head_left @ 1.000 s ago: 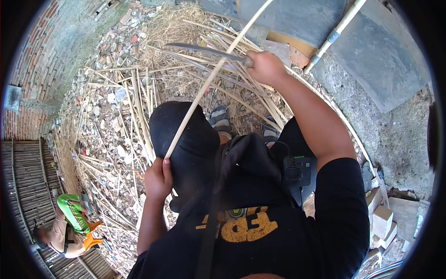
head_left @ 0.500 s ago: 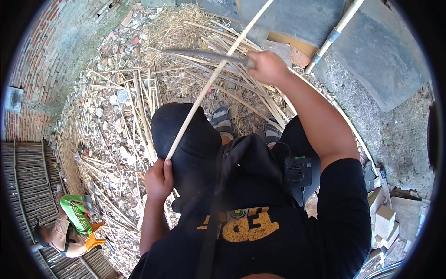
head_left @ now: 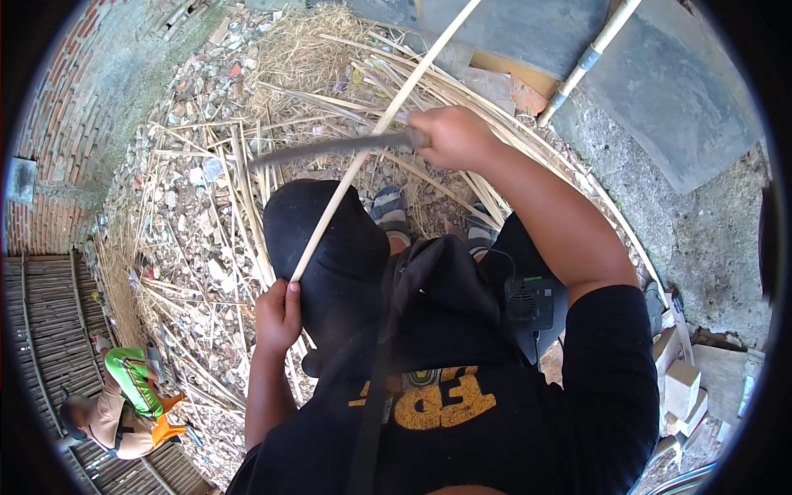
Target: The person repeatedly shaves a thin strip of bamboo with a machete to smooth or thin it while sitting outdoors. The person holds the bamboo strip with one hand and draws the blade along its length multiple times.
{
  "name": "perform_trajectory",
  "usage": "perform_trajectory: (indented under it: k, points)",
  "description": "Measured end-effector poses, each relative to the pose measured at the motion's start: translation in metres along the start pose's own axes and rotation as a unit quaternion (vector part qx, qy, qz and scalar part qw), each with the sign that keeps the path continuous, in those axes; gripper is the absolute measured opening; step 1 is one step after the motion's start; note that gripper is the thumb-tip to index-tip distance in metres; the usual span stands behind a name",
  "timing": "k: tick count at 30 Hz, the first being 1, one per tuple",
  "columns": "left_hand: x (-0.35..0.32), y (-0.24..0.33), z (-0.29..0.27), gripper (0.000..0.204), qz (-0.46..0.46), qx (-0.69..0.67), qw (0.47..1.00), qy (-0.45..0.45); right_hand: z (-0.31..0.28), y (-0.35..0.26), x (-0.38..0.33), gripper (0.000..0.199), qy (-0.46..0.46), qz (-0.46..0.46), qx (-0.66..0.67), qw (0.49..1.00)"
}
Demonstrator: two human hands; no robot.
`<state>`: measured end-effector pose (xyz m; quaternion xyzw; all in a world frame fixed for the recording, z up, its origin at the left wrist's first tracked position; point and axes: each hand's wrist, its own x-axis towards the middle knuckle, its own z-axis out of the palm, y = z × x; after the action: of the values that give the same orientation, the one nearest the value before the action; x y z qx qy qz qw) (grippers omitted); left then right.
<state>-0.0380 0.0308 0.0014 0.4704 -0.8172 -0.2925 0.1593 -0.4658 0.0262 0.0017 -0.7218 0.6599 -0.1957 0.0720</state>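
**Blade stroke has come down the strip; left hand parked**

Far left: second person in green trousers and tan top (head_left: pixel 103 422), well apart from the work. Rubble-strewn ground (head_left: pixel 186 219) in between.

Left hand (head_left: pixel 278 316): grip pinched, thumb along the lower end of a long, narrow, pale strip, looks like bamboo (head_left: pixel 384 122). No visible change in that hold.

Strip slants up and right from there, passing over the black-clad left knee (head_left: pixel 359 235) and on past the upper rim of the view. Far end not visible.

Long dark metal blade (head_left: pixel 318 151): lies across the strip, tip pointing left. Crossing point has slid down toward the left hand vs. a second ago. Can't tell if the edge is biting or just passing; no shaving visible.

Right hand (head_left: pixel 452 139): grip a full fist on the blade's handle, shifted down and left with it.

My read: a working pass along the strip, left hand as anchor. Less length now between blade and left fingers, so clearance matters more.
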Motion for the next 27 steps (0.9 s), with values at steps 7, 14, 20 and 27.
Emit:
perform_trajectory:
  k: [7,14,20,27]
  points:
    - [0.007,0.003,-0.002,0.042,-0.014,-0.024,0.999,-0.020,0.004,0.034,0.003,0.024,0.067,0.112,0.009,0.991]
    - [0.002,-0.002,-0.005,0.044,-0.019,-0.025,0.999,-0.038,0.017,0.016,0.001,0.021,0.051,0.037,0.016,0.998]
    - [0.008,-0.007,-0.009,0.046,-0.029,-0.047,0.997,-0.056,-0.008,0.049,0.000,0.027,0.106,0.142,0.026,0.984]
    - [0.001,-0.003,-0.013,0.045,-0.026,-0.048,0.997,-0.062,-0.011,-0.006,-0.003,0.021,0.029,-0.064,-0.053,0.996]
